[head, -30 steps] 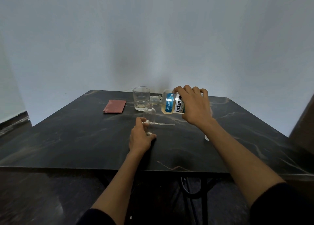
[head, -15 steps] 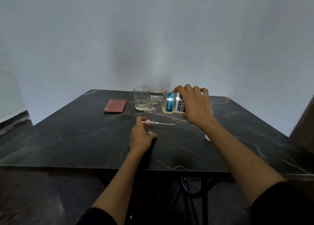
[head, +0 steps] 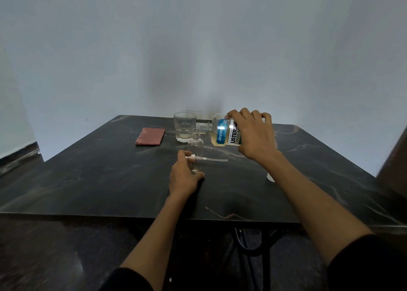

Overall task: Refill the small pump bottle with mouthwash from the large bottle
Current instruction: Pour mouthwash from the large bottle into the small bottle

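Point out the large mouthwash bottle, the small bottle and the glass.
large mouthwash bottle [head: 222, 132], head view, blue label.
small bottle [head: 196, 151], head view, clear body.
glass [head: 184, 126], head view, side wall.

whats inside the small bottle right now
The small bottle looks almost empty: clear walls, at most a faint trace at the bottom. The left hand covers its base, so the lowest part cannot be judged.

Right hand [head: 253, 134] hides large bottle [head: 222, 132] base; pour unclear.
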